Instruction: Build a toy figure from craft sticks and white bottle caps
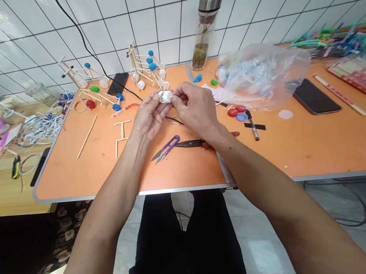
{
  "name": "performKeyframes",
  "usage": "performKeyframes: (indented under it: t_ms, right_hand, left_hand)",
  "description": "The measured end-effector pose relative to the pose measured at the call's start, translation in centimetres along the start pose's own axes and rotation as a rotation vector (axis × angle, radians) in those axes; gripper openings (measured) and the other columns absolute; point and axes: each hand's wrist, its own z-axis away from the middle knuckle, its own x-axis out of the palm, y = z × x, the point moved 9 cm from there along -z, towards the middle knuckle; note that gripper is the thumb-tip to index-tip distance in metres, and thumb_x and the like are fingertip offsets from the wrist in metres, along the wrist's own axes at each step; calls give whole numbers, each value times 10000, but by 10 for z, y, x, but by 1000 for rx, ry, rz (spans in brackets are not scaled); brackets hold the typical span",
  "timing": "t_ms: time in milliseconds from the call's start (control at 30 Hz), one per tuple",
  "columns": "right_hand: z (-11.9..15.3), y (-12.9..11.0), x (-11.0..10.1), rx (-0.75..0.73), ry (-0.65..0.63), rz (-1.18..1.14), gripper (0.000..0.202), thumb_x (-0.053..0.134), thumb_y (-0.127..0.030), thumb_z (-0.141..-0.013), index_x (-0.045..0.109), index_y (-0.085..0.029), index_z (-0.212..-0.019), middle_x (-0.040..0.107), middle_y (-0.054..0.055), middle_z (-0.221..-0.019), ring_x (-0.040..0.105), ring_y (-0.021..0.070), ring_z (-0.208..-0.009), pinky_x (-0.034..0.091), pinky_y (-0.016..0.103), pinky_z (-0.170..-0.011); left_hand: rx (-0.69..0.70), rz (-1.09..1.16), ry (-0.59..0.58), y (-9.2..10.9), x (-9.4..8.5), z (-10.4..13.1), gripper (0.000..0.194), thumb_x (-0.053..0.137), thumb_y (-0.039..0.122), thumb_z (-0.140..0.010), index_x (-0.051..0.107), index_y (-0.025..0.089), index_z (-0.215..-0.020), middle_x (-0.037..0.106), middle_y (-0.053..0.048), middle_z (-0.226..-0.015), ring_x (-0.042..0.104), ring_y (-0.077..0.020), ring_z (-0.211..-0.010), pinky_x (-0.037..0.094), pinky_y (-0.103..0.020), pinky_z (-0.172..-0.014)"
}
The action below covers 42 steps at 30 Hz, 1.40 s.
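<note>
Above the orange table, the fingertips of my left hand (150, 118) and my right hand (199, 110) meet around small white plastic caps (166, 96). There seem to be two caps side by side; the fingers hide part of them. Just beyond stands a wooden stick frame (134, 63) with blue and white caps on it. A second stick frame (78, 85) with red, green and blue caps is farther left. Purple thread snips (167, 148) and dark-jawed pliers (188, 144) with red handles lie below my hands. A flat piece made of joined sticks (122, 137) is left of them.
A tea bottle (202, 37) stands by the tiled wall. To the right are a clear plastic bag (265, 73), a black marker (252, 125), red caps (232, 112) and a phone (316, 96). One loose stick (87, 136) lies left. A black cable runs down the wall.
</note>
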Motion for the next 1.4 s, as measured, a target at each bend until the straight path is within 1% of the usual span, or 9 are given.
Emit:
performKeyframes:
  t_ms: [233, 433, 533, 633, 733, 900, 1067, 1200, 1400]
  right_hand:
    - [0, 3, 4, 20, -36, 114, 155, 629, -347, -1091, 733, -242, -1048, 799, 69, -953, 726, 281, -911, 516, 396, -809]
    - [2, -3, 8, 17, -129, 295, 241, 501, -363, -1151, 700, -230, -1125, 790, 130, -1049, 727, 334, -991, 490, 411, -826]
    - [5, -6, 9, 1, -158, 343, 299, 423, -378, -1180, 678, -222, -1172, 780, 152, -1109, 718, 339, -1000, 479, 413, -819]
    - [6, -8, 9, -35, -140, 319, 342, 379, -405, -1194, 670, -225, -1187, 781, 148, -1105, 705, 327, -987, 476, 403, -804]
    - [6, -7, 10, -52, -125, 273, 345, 387, -428, -1194, 669, -231, -1168, 779, 138, -1067, 703, 323, -977, 484, 400, -807]
    - [5, -6, 14, -81, -114, 163, 345, 400, -445, -1190, 670, -246, -1109, 786, 130, -1032, 714, 322, -965, 506, 415, -830]
    - [6, -7, 9, -88, -85, 146, 370, 395, -487, -1194, 662, -254, -1089, 782, 114, -1009, 710, 305, -942, 500, 401, -809]
    - [5, -6, 8, -68, -98, 160, 338, 417, -454, -1187, 659, -252, -1064, 778, 117, -1008, 707, 308, -927, 489, 406, -809]
    - [0, 4, 14, -15, -111, 117, 307, 478, -423, -1170, 639, -268, -960, 764, 86, -919, 679, 293, -860, 467, 394, -781]
  left_hand:
    - [93, -76, 29, -3, -1, 0, 30, 817, 210, -1038, 795, 197, -1023, 897, -64, -1193, 811, -216, -1340, 587, -372, -1265]
    - [202, -129, 37, 0, -3, 0, 105, 860, 306, -1020, 853, 222, -1083, 896, -55, -1210, 836, -203, -1258, 622, -345, -1205]
    - [231, -166, 50, 1, -5, -1, 173, 900, 350, -989, 869, 245, -1123, 891, -44, -1244, 835, -190, -1235, 633, -326, -1173]
    - [250, -199, 80, 2, -8, -1, 223, 934, 369, -959, 879, 262, -1148, 890, -32, -1239, 836, -164, -1165, 640, -305, -1136]
    - [273, -213, 105, 4, -8, 2, 190, 933, 342, -957, 892, 262, -1125, 893, -24, -1199, 829, -153, -1120, 635, -304, -1130]
    - [294, -197, 138, 7, 0, 13, 126, 910, 301, -970, 906, 272, -1093, 891, -16, -1221, 800, -184, -1247, 601, -331, -1191]
    - [265, -175, 153, 4, 1, 16, 233, 910, 343, -968, 907, 299, -1197, 886, -24, -1275, 788, -217, -1323, 605, -362, -1210]
    - [256, -187, 155, 2, 0, 15, 289, 909, 364, -970, 899, 311, -1254, 888, -24, -1282, 790, -221, -1326, 614, -366, -1205]
    - [291, -187, 117, 3, 1, 14, 230, 934, 350, -947, 909, 293, -1168, 887, -21, -1286, 775, -237, -1368, 614, -375, -1203]
